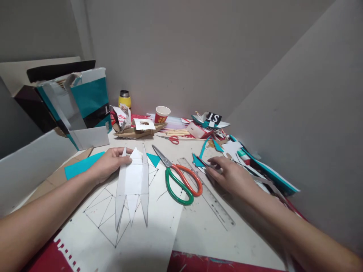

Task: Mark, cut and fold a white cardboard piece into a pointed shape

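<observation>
My left hand (pixel 112 162) pinches the upper left edge of a white cardboard cutout (pixel 133 177), folded along its sides and ending in long pointed tips. Beneath it lies a sheet of paper (pixel 153 241) with ruled lines, dots and a drawn pattern. My right hand (pixel 227 172) is closed around a slim, dark pen-like tool (pixel 200 160), its exact kind unclear, over teal scraps at the right. Between the hands rest large scissors (pixel 181 181) with one green and one orange handle, lying partly across a clear ruler (pixel 210 196).
A cut teal box (pixel 90 98) stands at the left. Along the back are a yellow bottle (pixel 124 100), a paper cup (pixel 162 114), a brown cardboard boat shape (pixel 136 133), small red scissors (pixel 171 139) and thin sticks (pixel 177 132). Cardboard scraps (pixel 233 148) pile up at the right.
</observation>
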{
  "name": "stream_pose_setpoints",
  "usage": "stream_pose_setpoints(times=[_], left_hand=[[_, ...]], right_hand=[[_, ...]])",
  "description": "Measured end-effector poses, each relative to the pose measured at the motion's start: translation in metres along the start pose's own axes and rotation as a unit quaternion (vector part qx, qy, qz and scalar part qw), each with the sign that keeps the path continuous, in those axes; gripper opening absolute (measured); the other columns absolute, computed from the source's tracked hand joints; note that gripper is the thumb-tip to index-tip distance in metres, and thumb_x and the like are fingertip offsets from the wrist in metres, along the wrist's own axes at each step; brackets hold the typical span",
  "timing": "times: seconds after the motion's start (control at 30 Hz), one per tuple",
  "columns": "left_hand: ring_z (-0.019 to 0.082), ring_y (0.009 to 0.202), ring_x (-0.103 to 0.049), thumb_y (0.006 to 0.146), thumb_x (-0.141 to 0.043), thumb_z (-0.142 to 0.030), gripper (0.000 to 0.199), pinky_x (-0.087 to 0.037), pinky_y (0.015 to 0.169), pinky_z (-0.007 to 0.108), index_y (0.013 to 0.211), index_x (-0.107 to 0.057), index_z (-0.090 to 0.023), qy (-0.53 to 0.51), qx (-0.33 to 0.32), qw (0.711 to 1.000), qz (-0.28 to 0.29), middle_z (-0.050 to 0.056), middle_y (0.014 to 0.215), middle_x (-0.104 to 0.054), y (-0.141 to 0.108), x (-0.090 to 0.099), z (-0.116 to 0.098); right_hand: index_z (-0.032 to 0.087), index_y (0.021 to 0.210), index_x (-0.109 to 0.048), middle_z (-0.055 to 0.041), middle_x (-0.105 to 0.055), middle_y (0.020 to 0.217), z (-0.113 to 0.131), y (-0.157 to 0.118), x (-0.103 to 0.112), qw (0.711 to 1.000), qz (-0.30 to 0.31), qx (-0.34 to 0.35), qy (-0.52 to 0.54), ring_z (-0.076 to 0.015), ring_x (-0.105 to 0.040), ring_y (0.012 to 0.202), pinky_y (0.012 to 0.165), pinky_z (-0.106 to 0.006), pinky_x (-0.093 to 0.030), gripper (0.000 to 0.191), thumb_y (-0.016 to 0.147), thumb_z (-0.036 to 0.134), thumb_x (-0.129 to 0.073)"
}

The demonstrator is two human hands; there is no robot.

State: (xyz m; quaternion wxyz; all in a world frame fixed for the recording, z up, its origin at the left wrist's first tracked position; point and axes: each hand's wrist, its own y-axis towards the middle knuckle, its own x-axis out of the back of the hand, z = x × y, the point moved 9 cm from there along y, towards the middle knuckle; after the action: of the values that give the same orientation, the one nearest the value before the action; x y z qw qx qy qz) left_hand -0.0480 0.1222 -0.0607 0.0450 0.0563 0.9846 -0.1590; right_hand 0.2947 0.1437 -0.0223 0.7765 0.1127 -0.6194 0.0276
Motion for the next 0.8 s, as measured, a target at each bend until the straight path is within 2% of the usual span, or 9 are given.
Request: stream_pose_setpoints(times=[0.03,0.1,0.2,0.3,0.47,0.67,0.8], left_hand=[[0.017,0.062,-0.067,0.067,-0.075,-0.016,0.034,-0.051,0.060,0.027,0.101,-0.072,-0.015,-0.004,-0.001,1.000,-0.001,0.004,0.074,-0.075,0.000,0.000,0.000],[0.017,0.062,-0.067,0.067,-0.075,-0.016,0.036,-0.051,0.060,0.028,0.102,-0.071,-0.015,-0.013,-0.002,1.000,-0.004,0.004,0.073,-0.074,0.000,0.000,-0.001],[0.018,0.063,-0.067,0.067,-0.075,-0.017,0.039,-0.052,0.061,0.028,0.105,-0.069,-0.015,-0.026,-0.004,1.000,-0.009,0.004,0.072,-0.074,0.000,0.001,-0.001],[0.018,0.062,-0.067,0.067,-0.075,-0.018,0.041,-0.051,0.059,0.028,0.108,-0.068,-0.016,-0.035,-0.010,0.999,-0.017,0.003,0.070,-0.072,0.000,0.002,-0.002],[0.017,0.061,-0.066,0.068,-0.074,-0.019,0.043,-0.050,0.059,0.027,0.110,-0.066,-0.017,-0.045,-0.018,0.999,-0.013,0.002,0.070,-0.072,0.002,0.003,-0.001],[0.018,0.065,-0.067,0.064,-0.074,-0.016,0.043,-0.049,0.062,0.028,0.106,-0.068,-0.015,-0.047,-0.025,0.999,0.010,0.003,0.072,-0.071,0.003,0.002,-0.002],[0.016,0.061,-0.064,0.058,-0.074,-0.009,0.048,-0.045,0.057,0.026,0.105,-0.068,-0.015,-0.038,-0.025,0.999,0.025,0.001,0.068,-0.069,0.001,0.000,-0.004]], right_hand=[[0.019,0.094,-0.065,-0.0131,-0.070,0.098,0.003,-0.007,0.003,1.000,-0.013,0.002,-0.006,-0.0289,-0.065,0.085,0.066,-0.035,-0.045,0.029,0.083,0.039,-0.048],[0.019,0.094,-0.064,-0.0121,-0.070,0.094,0.011,-0.023,0.004,1.000,-0.010,0.010,-0.005,-0.0284,-0.065,0.083,0.066,-0.035,-0.046,0.032,0.086,0.044,-0.045],[0.022,0.093,-0.063,-0.0081,-0.071,0.084,0.019,-0.046,-0.008,0.998,0.069,0.008,0.010,-0.0253,-0.065,0.071,0.060,-0.033,-0.046,0.033,0.085,0.050,-0.049],[0.022,0.099,-0.063,-0.0085,-0.071,0.085,0.021,-0.060,-0.016,0.992,0.124,0.000,0.016,-0.0261,-0.065,0.072,0.062,-0.035,-0.047,0.038,0.084,0.054,-0.050],[0.021,0.110,-0.061,-0.0107,-0.071,0.094,0.017,-0.066,-0.021,0.988,0.150,-0.003,0.040,-0.0288,-0.067,0.080,0.067,-0.038,-0.049,0.045,0.080,0.053,-0.055],[0.022,0.103,-0.063,-0.0027,-0.066,0.068,0.017,-0.064,-0.024,0.986,0.136,-0.005,0.098,-0.0233,-0.061,0.061,0.057,-0.033,-0.047,0.039,0.078,0.051,-0.059],[0.022,0.087,-0.065,-0.0017,-0.061,0.063,0.015,-0.062,-0.022,0.980,0.127,-0.015,0.154,-0.0220,-0.059,0.060,0.056,-0.033,-0.048,0.030,0.080,0.050,-0.056]])
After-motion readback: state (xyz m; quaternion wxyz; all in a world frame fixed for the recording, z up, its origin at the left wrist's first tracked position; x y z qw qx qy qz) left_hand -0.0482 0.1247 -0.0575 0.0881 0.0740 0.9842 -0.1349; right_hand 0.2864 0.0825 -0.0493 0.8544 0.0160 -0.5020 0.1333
